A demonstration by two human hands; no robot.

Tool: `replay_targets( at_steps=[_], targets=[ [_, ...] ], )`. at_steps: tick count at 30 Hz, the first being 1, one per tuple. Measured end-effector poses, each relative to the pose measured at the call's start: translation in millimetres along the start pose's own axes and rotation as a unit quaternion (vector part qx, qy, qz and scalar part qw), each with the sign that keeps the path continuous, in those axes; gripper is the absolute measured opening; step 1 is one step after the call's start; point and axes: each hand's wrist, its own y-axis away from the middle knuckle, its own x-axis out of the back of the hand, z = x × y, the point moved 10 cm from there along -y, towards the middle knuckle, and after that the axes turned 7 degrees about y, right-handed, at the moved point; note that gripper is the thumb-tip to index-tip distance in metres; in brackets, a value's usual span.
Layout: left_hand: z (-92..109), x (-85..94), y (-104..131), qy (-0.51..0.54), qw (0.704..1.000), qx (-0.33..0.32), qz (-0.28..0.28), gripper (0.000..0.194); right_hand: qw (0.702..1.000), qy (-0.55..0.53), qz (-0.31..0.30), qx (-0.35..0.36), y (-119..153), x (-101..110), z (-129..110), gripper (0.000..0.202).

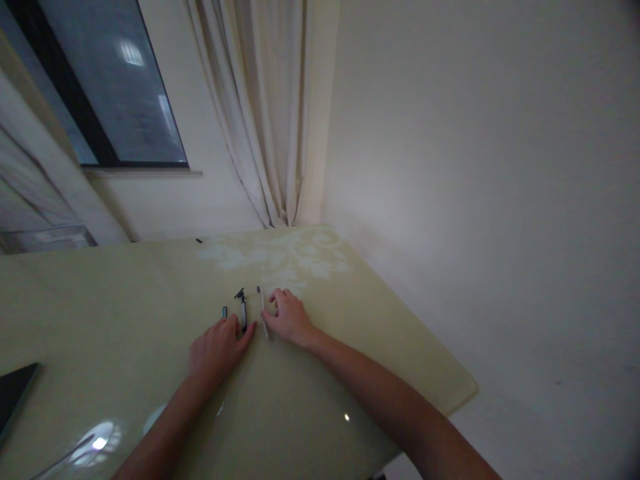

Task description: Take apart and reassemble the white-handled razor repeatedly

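A razor [243, 312] with a dark head and a grey-black handle lies near the middle of the table. To its right lies a slim white toothbrush [265, 325] with a dark head end. My left hand [217, 345] rests palm down at the razor's lower end, thumb spread to the right and away from the fingers. Just beyond its fingers is a small dark cylinder [225, 311] whose kind I cannot make out. My right hand [290, 319] is beside the toothbrush, its thumb touching the handle and its curved fingers apart from the thumb.
The glossy yellowish table [400, 347] meets a white wall [475, 167] on the right. A dark flat object [17, 393] sits at the left edge. A small black piece [199, 241] lies at the back, near the curtain [275, 120].
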Motion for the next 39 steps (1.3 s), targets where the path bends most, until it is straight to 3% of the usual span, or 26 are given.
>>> replay_targets(
  at_steps=[6,10,12,15,18,20,22,24,26,28,30,33,39],
  targets=[
    [-11,-3.8,-7,0.002,1.000,0.025,-0.017,0.048,0.988,-0.141,0.062,-0.007,20,33,39,0.003],
    [-12,7.7,0,0.020,0.999,0.031,0.018,0.047,0.972,-0.216,0.094,-0.021,25,44,38,0.016],
    [-1,16.6,8,0.042,0.997,0.010,0.063,0.045,0.958,-0.280,0.065,-0.008,27,38,26,0.026],
    [33,17.9,24,0.081,0.989,-0.068,0.107,0.041,0.919,-0.394,-0.003,0.014,33,24,3,0.039],
    [66,0.7,35,0.127,0.978,-0.150,0.071,0.037,0.874,-0.483,-0.052,0.001,38,13,-8,0.046],
    [75,-4.9,38,0.175,0.966,-0.183,0.053,0.036,0.857,-0.511,-0.069,-0.014,39,12,-8,0.049],
    [71,1.9,37,0.236,0.950,-0.193,0.066,0.040,0.858,-0.508,-0.076,0.000,38,17,-8,0.049],
    [55,18.1,33,0.304,0.930,-0.174,0.109,0.044,0.865,-0.493,-0.089,0.030,37,23,-9,0.048],
    [35,32.2,28,0.377,0.904,-0.145,0.140,0.041,0.858,-0.490,-0.141,0.058,39,23,-13,0.047],
    [25,35.5,22,0.445,0.877,-0.136,0.117,0.048,0.845,-0.480,-0.222,0.083,46,17,-19,0.045],
    [25,29.4,18,0.491,0.859,-0.137,0.057,0.058,0.840,-0.454,-0.278,0.104,54,12,-22,0.044],
    [27,20.0,17,0.520,0.844,-0.133,0.003,0.052,0.841,-0.436,-0.298,0.118,58,10,-23,0.046],
    [31,12.5,19,0.554,0.820,-0.137,-0.035,0.049,0.827,-0.454,-0.319,0.088,60,6,-23,0.051]
  ],
)
